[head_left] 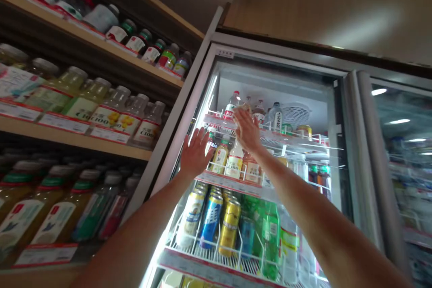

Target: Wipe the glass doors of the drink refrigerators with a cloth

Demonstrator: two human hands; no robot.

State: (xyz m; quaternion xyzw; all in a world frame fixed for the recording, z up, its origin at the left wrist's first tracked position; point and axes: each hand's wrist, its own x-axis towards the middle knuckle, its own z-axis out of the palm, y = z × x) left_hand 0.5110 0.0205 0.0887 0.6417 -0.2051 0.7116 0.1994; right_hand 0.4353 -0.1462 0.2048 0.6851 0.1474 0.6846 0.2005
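Note:
My left hand (196, 153) is raised with its fingers spread and the palm turned towards the lit drinks fridge. It holds nothing and is nearest to the fridge's left side, by the middle shelf. My right hand (248, 131) reaches higher, fingers stretched out, in front of the top shelf edge. Whether either palm touches the glass, I cannot tell. Around the right hand stand a red-capped bottle (232, 104) and a dark-capped bottle (276, 117). Below it are a green-capped juice bottle (221, 156) and a C100 bottle (234, 160), partly behind wire rails.
Lower in the fridge stand a blue can (211, 219), a gold can (230, 227) and green bottles (270, 229). A vertical door frame (366, 166) divides off another fridge at right. Wooden shelving (135, 146) with rows of juice bottles (81, 103) fills the left.

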